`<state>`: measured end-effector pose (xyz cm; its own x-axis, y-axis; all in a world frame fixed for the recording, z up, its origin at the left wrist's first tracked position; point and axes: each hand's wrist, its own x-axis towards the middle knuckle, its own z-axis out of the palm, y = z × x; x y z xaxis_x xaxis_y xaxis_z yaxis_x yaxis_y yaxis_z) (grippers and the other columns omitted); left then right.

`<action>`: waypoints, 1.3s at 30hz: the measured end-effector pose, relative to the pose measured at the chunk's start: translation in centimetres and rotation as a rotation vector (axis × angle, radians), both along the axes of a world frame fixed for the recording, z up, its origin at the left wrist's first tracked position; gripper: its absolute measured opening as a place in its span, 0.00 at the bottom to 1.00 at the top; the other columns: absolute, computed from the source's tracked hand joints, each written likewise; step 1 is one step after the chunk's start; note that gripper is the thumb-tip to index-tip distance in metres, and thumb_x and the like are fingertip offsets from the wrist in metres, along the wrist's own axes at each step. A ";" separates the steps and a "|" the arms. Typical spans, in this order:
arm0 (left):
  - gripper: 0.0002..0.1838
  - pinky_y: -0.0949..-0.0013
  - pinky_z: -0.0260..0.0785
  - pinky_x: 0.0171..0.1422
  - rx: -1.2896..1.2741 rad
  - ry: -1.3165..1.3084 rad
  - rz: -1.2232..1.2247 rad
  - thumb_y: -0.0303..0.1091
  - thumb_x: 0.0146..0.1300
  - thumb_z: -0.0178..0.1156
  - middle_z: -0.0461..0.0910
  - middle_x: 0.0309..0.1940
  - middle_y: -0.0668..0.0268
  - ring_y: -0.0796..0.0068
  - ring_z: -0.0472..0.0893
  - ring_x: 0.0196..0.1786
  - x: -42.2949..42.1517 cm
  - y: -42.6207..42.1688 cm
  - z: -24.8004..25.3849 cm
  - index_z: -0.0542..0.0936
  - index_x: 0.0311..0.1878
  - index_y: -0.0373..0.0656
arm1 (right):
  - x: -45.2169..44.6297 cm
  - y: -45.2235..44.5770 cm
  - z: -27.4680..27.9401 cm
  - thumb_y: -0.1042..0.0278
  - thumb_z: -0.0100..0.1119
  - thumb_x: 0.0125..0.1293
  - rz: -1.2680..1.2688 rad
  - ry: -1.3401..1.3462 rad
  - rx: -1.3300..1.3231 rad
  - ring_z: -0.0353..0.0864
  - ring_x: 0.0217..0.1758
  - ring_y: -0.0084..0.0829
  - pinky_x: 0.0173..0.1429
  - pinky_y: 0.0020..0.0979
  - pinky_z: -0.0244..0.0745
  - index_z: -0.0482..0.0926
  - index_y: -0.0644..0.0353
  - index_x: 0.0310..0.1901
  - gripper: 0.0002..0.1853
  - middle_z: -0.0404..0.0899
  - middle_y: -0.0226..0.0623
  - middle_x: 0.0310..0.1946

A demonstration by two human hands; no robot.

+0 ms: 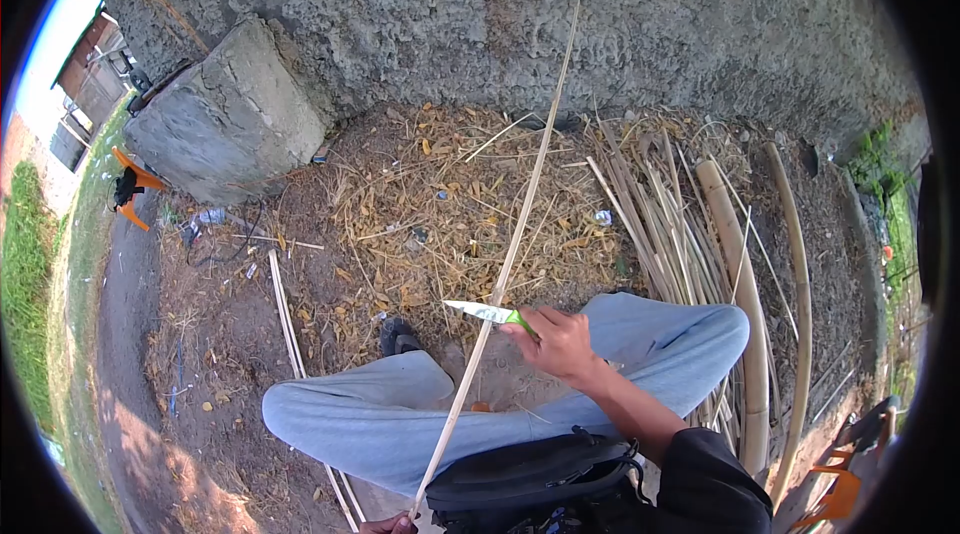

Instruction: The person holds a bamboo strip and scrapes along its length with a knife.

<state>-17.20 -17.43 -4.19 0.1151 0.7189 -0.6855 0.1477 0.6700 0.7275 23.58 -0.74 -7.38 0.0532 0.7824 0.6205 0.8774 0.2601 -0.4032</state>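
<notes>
My right hand is closed around the green handle of a small knife. Its pale blade points left and lies across a long, thin bamboo strip, seeming to touch it. The strip runs at a slant from the bottom edge up toward the wall, over my lap. Down at the bottom edge, my left hand grips the strip's near end; only some of its fingers show. My legs in grey trousers are bent and spread on both sides of the strip.
Several split bamboo strips lie in a bundle at right, beside thick bamboo poles. More strips lie at left. A rough wall and a concrete block stand ahead. Dry leaves cover the ground. A black bag sits at my waist.
</notes>
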 end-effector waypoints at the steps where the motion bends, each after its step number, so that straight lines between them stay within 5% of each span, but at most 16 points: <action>1: 0.14 0.79 0.47 0.21 0.002 0.002 -0.008 0.35 0.69 0.58 0.69 0.17 0.75 0.87 0.61 0.17 0.0 0.0 -0.1 0.84 0.40 0.32 | 0.5 0.2 0.1 0.53 0.68 0.62 -0.017 -0.030 -0.003 0.75 0.14 0.30 0.15 0.32 0.66 0.82 0.57 0.34 0.15 0.75 0.28 0.18; 8: 0.14 0.78 0.46 0.20 -0.012 0.042 0.048 0.36 0.69 0.59 0.69 0.16 0.75 0.88 0.60 0.17 1.0 0.5 1.1 0.84 0.38 0.32 | -0.6 -0.1 0.7 0.53 0.66 0.64 -0.072 0.006 0.006 0.76 0.16 0.31 0.18 0.31 0.68 0.82 0.58 0.34 0.15 0.75 0.32 0.17; 10: 0.16 0.77 0.46 0.20 0.007 -0.038 0.003 0.39 0.70 0.59 0.69 0.16 0.75 0.88 0.60 0.16 -0.1 -0.1 -0.3 0.84 0.40 0.32 | -1.1 -0.2 0.5 0.52 0.59 0.71 0.043 0.586 -0.291 0.69 0.13 0.25 0.18 0.26 0.61 0.83 0.62 0.36 0.18 0.70 0.28 0.14; 11: 0.16 0.77 0.46 0.20 0.007 -0.037 0.003 0.39 0.70 0.59 0.69 0.16 0.75 0.88 0.60 0.16 -0.2 -0.1 -0.6 0.84 0.40 0.32 | -1.1 -0.2 0.3 0.52 0.59 0.71 0.044 0.588 -0.292 0.69 0.13 0.25 0.18 0.26 0.61 0.83 0.62 0.36 0.18 0.70 0.28 0.14; 13: 0.18 0.78 0.46 0.20 -0.023 -0.064 -0.024 0.41 0.71 0.59 0.68 0.17 0.75 0.88 0.59 0.16 -0.3 0.0 -0.8 0.83 0.43 0.31 | -0.9 -0.1 0.1 0.49 0.49 0.77 0.119 1.478 -0.645 0.60 0.14 0.16 0.19 0.22 0.53 0.83 0.66 0.39 0.25 0.64 0.22 0.12; 16: 0.18 0.78 0.45 0.19 -0.016 -0.078 -0.025 0.41 0.72 0.57 0.68 0.17 0.75 0.88 0.58 0.16 -0.1 0.3 -0.8 0.82 0.43 0.31 | 0.3 0.6 0.9 0.47 0.44 0.78 -0.007 1.602 -0.573 0.56 0.16 0.12 0.20 0.22 0.49 0.83 0.68 0.40 0.29 0.61 0.18 0.14; 20: 0.19 0.78 0.46 0.19 -0.038 -0.107 -0.073 0.42 0.72 0.56 0.68 0.17 0.74 0.88 0.58 0.16 -0.5 0.7 -1.0 0.82 0.41 0.31 | 1.6 1.3 1.6 0.49 0.46 0.78 -0.022 1.438 -0.554 0.55 0.17 0.12 0.22 0.21 0.50 0.82 0.67 0.40 0.26 0.64 0.20 0.16; 25: 0.17 0.76 0.47 0.19 -0.086 -0.109 -0.118 0.40 0.73 0.54 0.67 0.17 0.74 0.86 0.59 0.15 -0.8 1.5 -0.8 0.82 0.40 0.33 | 1.4 1.1 1.1 0.52 0.61 0.70 -0.041 0.762 -0.489 0.66 0.19 0.16 0.22 0.28 0.59 0.85 0.65 0.38 0.20 0.68 0.26 0.14; 28: 0.17 0.76 0.48 0.20 -0.099 -0.082 -0.008 0.40 0.73 0.53 0.67 0.16 0.73 0.84 0.60 0.16 -1.9 0.4 -2.9 0.82 0.36 0.35 | 0.4 1.2 2.4 0.53 0.67 0.65 -0.052 0.825 -0.490 0.72 0.23 0.18 0.27 0.29 0.67 0.86 0.65 0.41 0.19 0.74 0.31 0.18; 34: 0.22 0.75 0.49 0.22 -0.102 -0.026 -0.017 0.45 0.74 0.53 0.68 0.16 0.73 0.83 0.62 0.18 -0.4 1.4 -1.2 0.78 0.26 0.40 | -0.1 1.8 1.8 0.61 0.66 0.67 -0.030 0.987 -0.562 0.68 0.25 0.13 0.27 0.24 0.62 0.86 0.67 0.41 0.14 0.78 0.26 0.22; 39: 0.22 0.75 0.50 0.23 0.083 -0.005 -0.157 0.46 0.73 0.55 0.68 0.17 0.75 0.84 0.61 0.19 -0.7 2.3 -1.7 0.81 0.30 0.38 | -0.3 2.6 1.1 0.56 0.64 0.68 0.044 1.185 -0.637 0.76 0.30 0.18 0.35 0.26 0.72 0.85 0.68 0.45 0.19 0.83 0.31 0.27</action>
